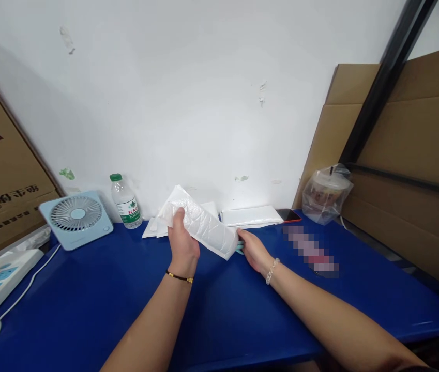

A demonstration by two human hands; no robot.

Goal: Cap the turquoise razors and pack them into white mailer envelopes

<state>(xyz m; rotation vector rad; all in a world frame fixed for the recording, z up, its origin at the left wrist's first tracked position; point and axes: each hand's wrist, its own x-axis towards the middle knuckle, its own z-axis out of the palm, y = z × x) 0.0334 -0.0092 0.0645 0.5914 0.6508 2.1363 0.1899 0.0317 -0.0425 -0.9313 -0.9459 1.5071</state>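
A white padded mailer (207, 227) with a quilted, shiny surface is held up above the blue table, tilted down to the right. My left hand (182, 238) grips its left part, thumb on top and fingers hidden behind it. At the mailer's lower right end, my right hand (255, 250) is closed on a small teal object (239, 247). Only a bit of that object shows between the fingers and the mailer, so its kind is unclear. Behind the held mailer lie more white mailers (150, 228) against the wall, and another flat white stack (249, 215) to the right.
On the left stand a light blue fan (77, 217), a water bottle (126, 204) and a white power strip (0, 281) with a cable. To the right are a red-edged phone (289, 215), a blurred-out item (312, 251) and a bagged drink cup (326, 194). Cardboard (417, 155) flanks the table.
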